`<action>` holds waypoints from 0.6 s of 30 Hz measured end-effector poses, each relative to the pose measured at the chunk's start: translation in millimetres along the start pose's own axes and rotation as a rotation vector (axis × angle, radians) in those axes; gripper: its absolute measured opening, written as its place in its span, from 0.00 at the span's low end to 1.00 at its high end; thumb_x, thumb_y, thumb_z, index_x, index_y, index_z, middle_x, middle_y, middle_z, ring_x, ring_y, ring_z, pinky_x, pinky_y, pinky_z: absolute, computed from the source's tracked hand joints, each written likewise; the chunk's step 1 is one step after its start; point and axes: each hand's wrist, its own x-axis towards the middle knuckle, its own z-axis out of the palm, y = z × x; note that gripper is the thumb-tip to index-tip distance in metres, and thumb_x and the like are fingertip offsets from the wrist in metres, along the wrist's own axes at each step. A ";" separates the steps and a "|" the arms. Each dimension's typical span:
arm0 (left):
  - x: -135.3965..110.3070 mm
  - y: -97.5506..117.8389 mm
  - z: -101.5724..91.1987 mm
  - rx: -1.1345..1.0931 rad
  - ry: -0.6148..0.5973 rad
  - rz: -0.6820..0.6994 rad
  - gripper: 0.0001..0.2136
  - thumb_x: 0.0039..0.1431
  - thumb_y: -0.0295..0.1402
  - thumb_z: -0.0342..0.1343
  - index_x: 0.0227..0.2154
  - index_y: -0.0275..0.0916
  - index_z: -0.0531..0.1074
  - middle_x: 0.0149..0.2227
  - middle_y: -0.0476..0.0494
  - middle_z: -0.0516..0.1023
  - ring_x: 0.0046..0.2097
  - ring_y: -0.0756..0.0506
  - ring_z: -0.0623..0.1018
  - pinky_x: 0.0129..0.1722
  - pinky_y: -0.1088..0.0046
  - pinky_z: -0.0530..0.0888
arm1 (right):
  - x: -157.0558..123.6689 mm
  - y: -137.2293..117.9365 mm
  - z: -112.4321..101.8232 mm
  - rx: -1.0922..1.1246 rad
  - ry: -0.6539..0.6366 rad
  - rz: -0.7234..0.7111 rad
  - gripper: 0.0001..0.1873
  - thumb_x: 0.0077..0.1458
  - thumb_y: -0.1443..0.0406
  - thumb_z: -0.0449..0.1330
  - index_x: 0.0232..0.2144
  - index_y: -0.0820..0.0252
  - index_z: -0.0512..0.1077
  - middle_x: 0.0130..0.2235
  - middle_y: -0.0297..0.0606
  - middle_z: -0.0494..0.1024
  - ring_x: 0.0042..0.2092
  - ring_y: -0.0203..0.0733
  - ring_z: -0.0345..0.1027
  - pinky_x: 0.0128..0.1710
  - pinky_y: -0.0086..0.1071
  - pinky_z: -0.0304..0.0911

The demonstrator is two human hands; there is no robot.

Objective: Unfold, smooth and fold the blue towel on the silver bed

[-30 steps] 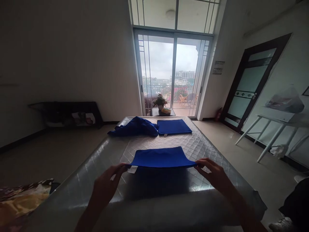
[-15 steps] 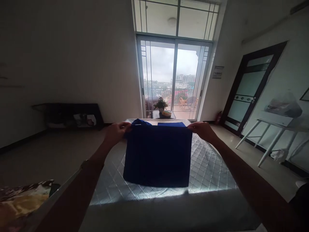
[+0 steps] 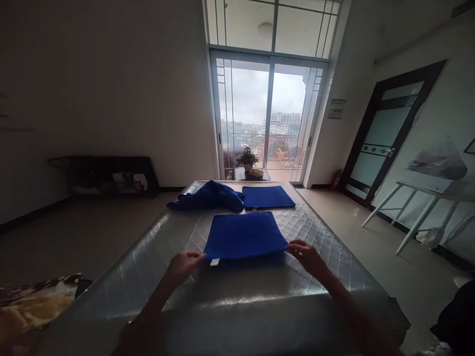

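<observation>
A flat, rectangular blue cloth [image 3: 245, 236] with a small white tag [image 3: 214, 262] at its near left corner is stretched between my hands. My left hand [image 3: 184, 265] pinches the near left corner, and my right hand [image 3: 304, 253] has the near right corner between its fingers. The near edge is held up a little over the plastic-wrapped mattress [image 3: 156, 277], while the far edge appears to rest on it. Beyond lie a second flat blue cloth [image 3: 269, 197] on the right and a crumpled heap of blue cloth [image 3: 211, 197] on the left.
A small table with a potted plant [image 3: 248, 157] stands past the mattress, before a glass sliding door [image 3: 270, 118]. On the right, a white stool [image 3: 419, 195] bears a bagged item. Patterned fabric [image 3: 37, 306] lies at the lower left.
The blue cloth, upright between my hands before, has swung down nearly flat onto the mattress. Both hands came lower and nearer. The crumpled heap and second cloth now show fully.
</observation>
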 end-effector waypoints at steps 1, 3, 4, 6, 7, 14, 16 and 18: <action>-5.4 -7.5 8.9 0.014 -0.046 -0.032 0.20 0.55 0.53 0.57 0.25 0.42 0.81 0.30 0.47 0.85 0.35 0.40 0.84 0.34 0.68 0.79 | -10.2 5.9 10.8 -0.025 -0.048 0.037 0.19 0.69 0.56 0.52 0.40 0.55 0.81 0.43 0.41 0.82 0.42 0.41 0.78 0.44 0.36 0.74; -13.1 -16.4 19.2 -0.036 -0.090 -0.086 0.16 0.53 0.51 0.58 0.25 0.44 0.81 0.32 0.48 0.86 0.37 0.39 0.85 0.35 0.68 0.79 | -23.1 11.6 22.9 -0.079 -0.102 0.069 0.17 0.69 0.58 0.52 0.41 0.52 0.81 0.44 0.40 0.83 0.44 0.41 0.77 0.46 0.36 0.73; -15.8 -18.2 21.4 -0.053 -0.069 -0.100 0.15 0.53 0.49 0.59 0.24 0.45 0.81 0.32 0.48 0.86 0.37 0.39 0.85 0.35 0.68 0.79 | -26.4 11.6 25.1 -0.101 -0.112 0.066 0.16 0.69 0.59 0.53 0.41 0.52 0.81 0.44 0.39 0.83 0.44 0.41 0.77 0.47 0.36 0.72; -20.0 -19.0 22.0 -0.086 -0.032 -0.123 0.13 0.52 0.48 0.60 0.22 0.45 0.80 0.34 0.47 0.86 0.37 0.39 0.85 0.36 0.68 0.79 | -29.2 7.8 25.2 -0.124 -0.127 0.047 0.15 0.69 0.60 0.53 0.42 0.51 0.81 0.44 0.38 0.83 0.44 0.41 0.77 0.47 0.35 0.72; -21.9 -18.6 21.6 -0.099 -0.020 -0.129 0.13 0.52 0.48 0.60 0.23 0.45 0.80 0.35 0.46 0.86 0.37 0.39 0.85 0.36 0.68 0.79 | -29.6 4.8 24.6 -0.129 -0.142 0.042 0.15 0.69 0.61 0.53 0.42 0.51 0.81 0.43 0.38 0.83 0.44 0.41 0.77 0.46 0.34 0.72; -39.8 -20.2 27.5 0.042 0.030 -0.105 0.15 0.56 0.46 0.53 0.29 0.43 0.81 0.40 0.42 0.84 0.39 0.41 0.84 0.39 0.68 0.77 | -36.8 -8.3 28.7 -0.167 -0.182 0.100 0.16 0.68 0.61 0.53 0.41 0.51 0.82 0.43 0.37 0.82 0.42 0.40 0.78 0.45 0.32 0.71; -43.9 -21.0 31.3 0.127 0.060 -0.080 0.16 0.58 0.44 0.51 0.30 0.43 0.81 0.41 0.42 0.83 0.39 0.42 0.83 0.40 0.68 0.76 | -36.2 -9.4 27.2 -0.180 -0.198 0.088 0.16 0.68 0.60 0.53 0.40 0.51 0.82 0.41 0.37 0.82 0.42 0.41 0.77 0.46 0.34 0.70; -45.7 -21.0 35.1 0.199 0.078 -0.061 0.16 0.59 0.43 0.50 0.31 0.43 0.81 0.41 0.42 0.83 0.39 0.43 0.83 0.40 0.68 0.75 | -30.4 -12.4 24.5 -0.228 -0.224 0.080 0.18 0.69 0.58 0.53 0.36 0.52 0.82 0.37 0.38 0.82 0.41 0.42 0.76 0.48 0.36 0.69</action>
